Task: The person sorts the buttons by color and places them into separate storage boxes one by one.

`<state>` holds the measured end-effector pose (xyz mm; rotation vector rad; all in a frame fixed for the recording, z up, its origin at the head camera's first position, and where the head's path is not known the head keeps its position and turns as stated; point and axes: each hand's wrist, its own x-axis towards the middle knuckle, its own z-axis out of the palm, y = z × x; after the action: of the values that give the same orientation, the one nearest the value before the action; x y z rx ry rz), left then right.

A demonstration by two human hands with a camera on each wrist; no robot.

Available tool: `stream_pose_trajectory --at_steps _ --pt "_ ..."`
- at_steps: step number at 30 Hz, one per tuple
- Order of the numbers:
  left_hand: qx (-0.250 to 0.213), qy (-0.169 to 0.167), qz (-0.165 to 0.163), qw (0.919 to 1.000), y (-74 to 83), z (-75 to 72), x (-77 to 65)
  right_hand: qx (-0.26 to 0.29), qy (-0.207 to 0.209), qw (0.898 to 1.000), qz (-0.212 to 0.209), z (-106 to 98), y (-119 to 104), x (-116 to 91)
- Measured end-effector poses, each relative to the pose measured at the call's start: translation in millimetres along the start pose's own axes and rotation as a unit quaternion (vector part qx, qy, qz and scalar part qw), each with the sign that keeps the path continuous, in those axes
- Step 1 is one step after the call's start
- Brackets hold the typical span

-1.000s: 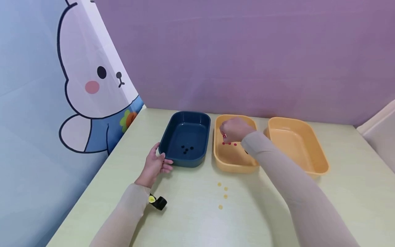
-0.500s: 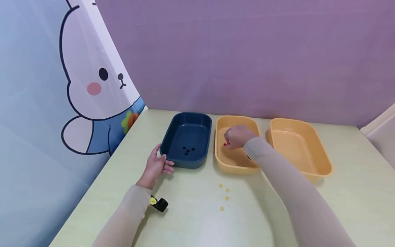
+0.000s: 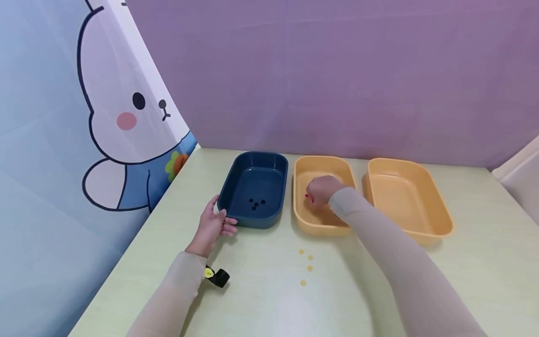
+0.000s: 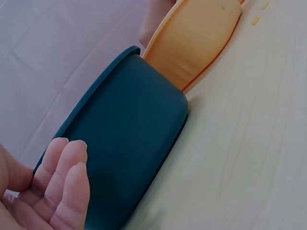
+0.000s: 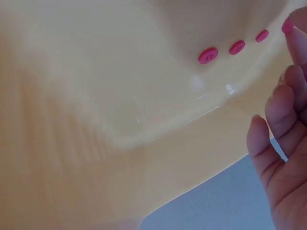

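My right hand [image 3: 323,189] is low inside the middle yellow tray [image 3: 322,230]. In the right wrist view, its thumb and forefinger pinch a pinkish-red button [image 5: 288,25], partly cut off by the frame edge. Three more red buttons [image 5: 208,55] lie in a row on that tray's floor, mostly hidden by the hand in the head view. My left hand [image 3: 210,229] holds the near left corner of the dark blue tray [image 3: 263,223], thumb at the rim and fingers against the outer wall [image 4: 129,129]. Several black buttons [image 3: 256,204] lie in the blue tray.
Another yellow tray [image 3: 404,201] stands to the right of the middle one. Several pale yellow buttons [image 3: 309,268] lie on the table [image 3: 261,290] in front of the trays. A purple cloth [image 3: 320,84] rises behind the trays.
My right hand has come nearer and slightly right within the middle tray, so it now covers most of the red buttons. The left hand has stayed at the blue tray's corner.
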<state>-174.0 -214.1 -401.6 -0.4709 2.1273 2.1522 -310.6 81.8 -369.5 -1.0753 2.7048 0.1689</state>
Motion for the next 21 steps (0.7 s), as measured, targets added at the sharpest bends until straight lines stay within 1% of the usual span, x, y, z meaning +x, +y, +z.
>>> stream_pose_trajectory --at_steps 3,4,7,10,12,15,18,21 --pt "0.003 -0.003 -0.001 1.0 -1.0 2.0 -0.7 -0.009 -0.005 1.0 0.004 3.4 -1.9 -3.8" --pt "0.005 -0.004 -0.002 1.0 -1.1 2.3 -1.2 -0.019 -0.004 1.0 -0.003 3.9 -2.5 -5.1" --pt "0.01 -0.005 -0.005 0.9999 -1.0 1.2 -3.0 -0.051 0.008 0.998 -0.025 1.6 -4.8 -9.2" --pt "0.016 -0.002 -0.003 0.9999 -0.1 -2.5 -4.6 -0.063 0.032 0.997 -0.042 -6.4 -7.5 -14.8" --pt "0.023 -0.001 -0.003 0.9997 1.0 -5.0 -5.9 -0.048 0.036 0.997 -0.042 -13.4 -9.0 -20.0" --pt "0.031 -0.002 -0.003 0.9995 1.4 -6.5 -6.0 -0.01 0.027 0.999 -0.035 -22.7 -13.5 -31.7" --pt "0.034 -0.006 -0.004 0.9994 -0.1 -6.1 -4.3 0.02 0.029 0.999 -0.042 -27.5 -19.8 -46.3" --pt "0.032 -0.01 -0.006 0.9994 -2.0 -4.8 -3.2 0.032 0.045 0.997 -0.06 -25.5 -27.2 -59.5"
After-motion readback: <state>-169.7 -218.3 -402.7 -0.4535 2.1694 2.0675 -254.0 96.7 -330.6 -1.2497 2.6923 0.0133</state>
